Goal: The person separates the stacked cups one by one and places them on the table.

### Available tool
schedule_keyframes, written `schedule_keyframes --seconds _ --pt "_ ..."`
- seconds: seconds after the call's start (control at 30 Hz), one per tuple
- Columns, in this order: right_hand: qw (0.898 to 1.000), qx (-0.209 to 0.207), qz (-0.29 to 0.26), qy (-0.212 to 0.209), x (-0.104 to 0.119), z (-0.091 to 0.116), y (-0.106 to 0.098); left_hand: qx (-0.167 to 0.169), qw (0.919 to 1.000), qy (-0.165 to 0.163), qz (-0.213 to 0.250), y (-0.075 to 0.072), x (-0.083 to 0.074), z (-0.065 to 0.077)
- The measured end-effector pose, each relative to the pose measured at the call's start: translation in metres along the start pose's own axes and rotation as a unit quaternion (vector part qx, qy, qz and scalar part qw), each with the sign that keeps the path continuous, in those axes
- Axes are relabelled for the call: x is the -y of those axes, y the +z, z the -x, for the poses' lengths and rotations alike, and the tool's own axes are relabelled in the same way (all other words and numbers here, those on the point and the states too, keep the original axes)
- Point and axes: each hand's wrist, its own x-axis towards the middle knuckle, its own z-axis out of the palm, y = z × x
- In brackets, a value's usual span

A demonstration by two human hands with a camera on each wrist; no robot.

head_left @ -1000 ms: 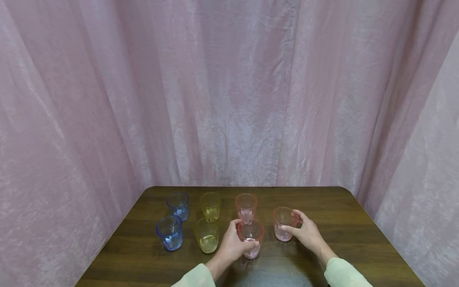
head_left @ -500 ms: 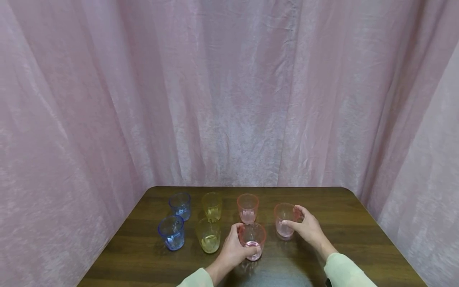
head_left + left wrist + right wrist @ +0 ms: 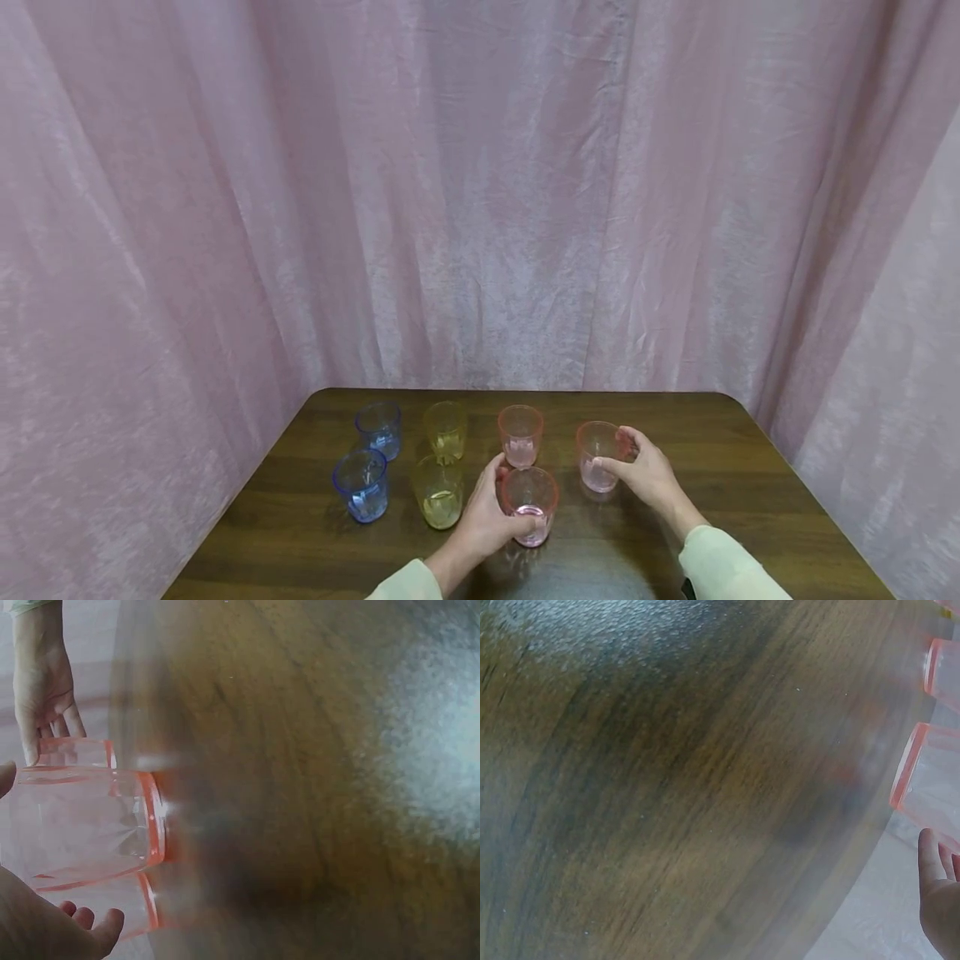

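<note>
My left hand (image 3: 486,517) holds the front pink cup (image 3: 529,493), thumb across its near side and fingers behind its far left side. In the left wrist view, this cup (image 3: 90,825) stands large between thumb and fingers. Out to the right, my right hand (image 3: 651,475) grips another pink cup (image 3: 597,457) at its right side, thumb in front; the fingers behind show through it. In the right wrist view, only part of this hand (image 3: 939,900) and cup (image 3: 934,772) shows. A third pink cup (image 3: 520,437) stands untouched behind the left hand's cup. All three are clear and upright.
Left of my left hand, two yellow cups (image 3: 438,493) stand one behind the other. Further left, two blue cups (image 3: 363,487) are lined up likewise. All stand on a dark wooden table (image 3: 675,417), with a pink curtain (image 3: 480,208) behind its far edge.
The right hand's pink cup has moved away toward the back of the table. The left hand's cup has come slightly nearer, and the left fingers have since risen a little at its rim.
</note>
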Motion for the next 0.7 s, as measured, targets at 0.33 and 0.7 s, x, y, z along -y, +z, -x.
schedule_keyframes --seconds 0.33,0.7 --pt "1.0 0.002 0.002 0.0 0.002 -0.007 0.0 -0.018 0.9998 -0.012 0.0 -0.011 -0.011 -0.009" --pt "1.0 0.01 -0.007 -0.004 0.004 -0.023 0.0 -0.032 0.9992 -0.014 0.017 -0.029 -0.02 -0.017"
